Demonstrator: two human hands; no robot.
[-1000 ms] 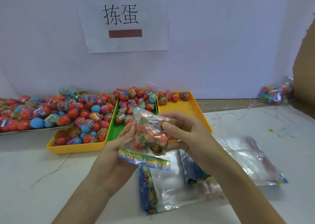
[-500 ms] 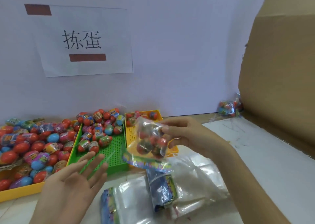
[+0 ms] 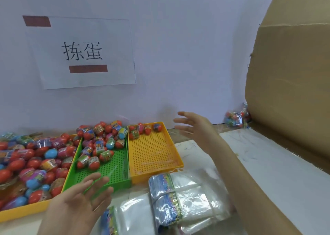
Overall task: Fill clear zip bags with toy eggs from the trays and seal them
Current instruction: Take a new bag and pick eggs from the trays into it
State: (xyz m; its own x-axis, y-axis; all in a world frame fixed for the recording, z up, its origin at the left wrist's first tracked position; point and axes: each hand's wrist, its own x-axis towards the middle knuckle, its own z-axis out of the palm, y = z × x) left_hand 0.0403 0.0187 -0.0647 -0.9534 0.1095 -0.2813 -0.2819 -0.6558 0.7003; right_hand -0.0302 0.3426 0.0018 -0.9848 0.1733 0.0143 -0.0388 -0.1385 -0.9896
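Observation:
My right hand (image 3: 196,129) is raised over the table right of the orange tray (image 3: 155,152), fingers spread and empty. My left hand (image 3: 80,200) hovers flat and open near the front of the green tray (image 3: 107,174). Toy eggs (image 3: 100,142) fill the back half of the green tray, and a few lie at the back of the orange tray. Filled bags (image 3: 235,118) lie at the far right by the wall. A bundle of empty zip bags (image 3: 167,193) lies in front of the trays.
A yellow tray (image 3: 21,211) heaped with eggs stands at the left. A cardboard box flap (image 3: 289,84) rises on the right, over the white table (image 3: 267,163). A paper sign (image 3: 82,52) hangs on the wall.
My right hand let go of the filled bag, which is no longer in it, and opened. The view swung right. My left hand stays open and low.

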